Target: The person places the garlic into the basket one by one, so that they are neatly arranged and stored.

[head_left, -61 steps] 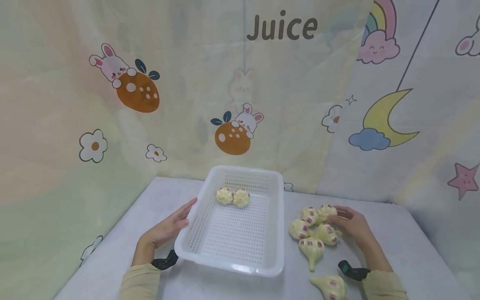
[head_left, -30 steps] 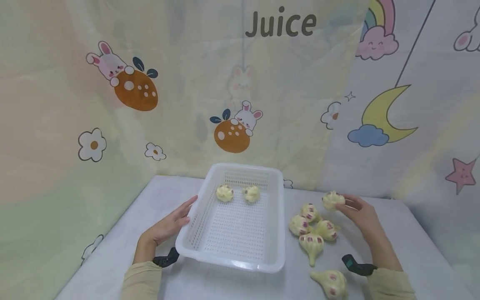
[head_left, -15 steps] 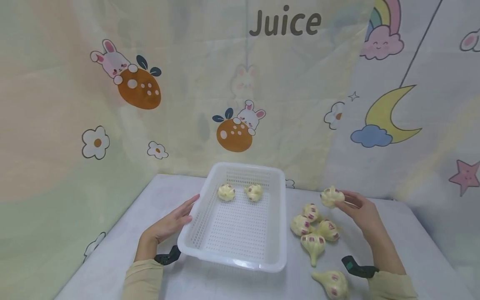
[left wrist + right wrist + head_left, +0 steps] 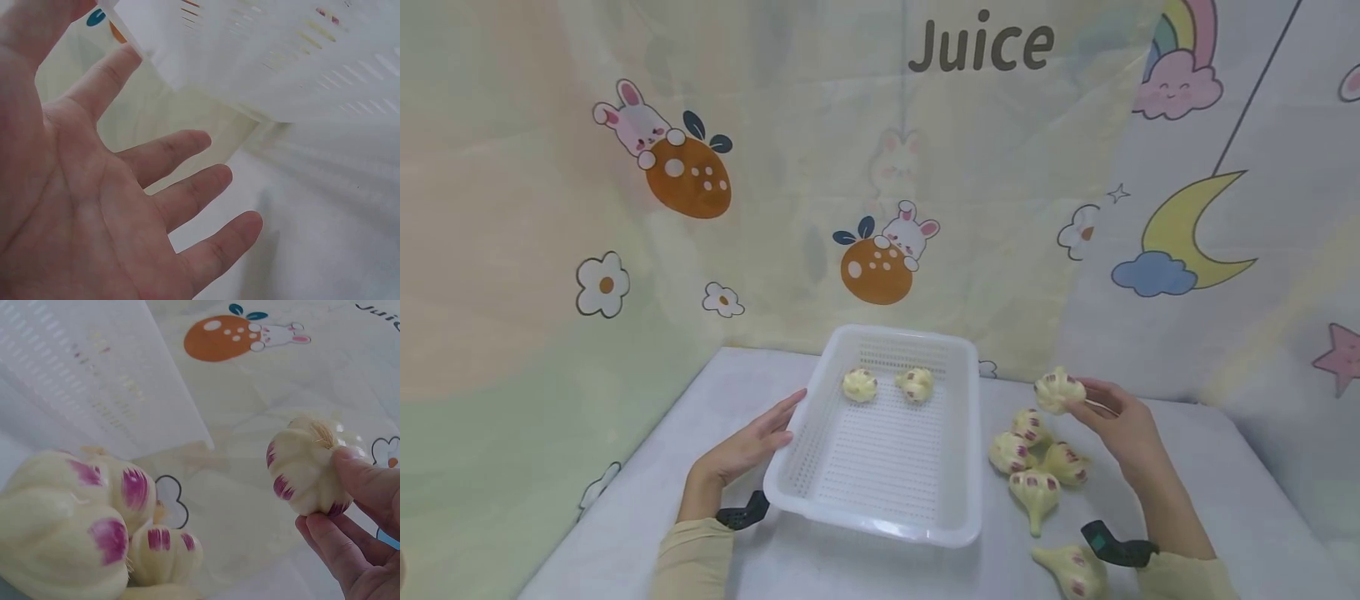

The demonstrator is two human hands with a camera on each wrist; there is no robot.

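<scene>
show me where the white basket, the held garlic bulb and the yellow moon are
White basket (image 4: 883, 462), head view: bare part of its floor.
Held garlic bulb (image 4: 307, 467), right wrist view: middle of its side.
Yellow moon (image 4: 1170, 225), head view: middle of the crescent.

Left hand (image 4: 747, 446) has its fingers pretty straight and fanned out, thumb set apart. Right hand (image 4: 1122, 423) is pinching, thumb opposite bent fingers (proper fingertip grip, honestly), with the right forearm (image 4: 1176, 508) angled forward and inward.
</scene>
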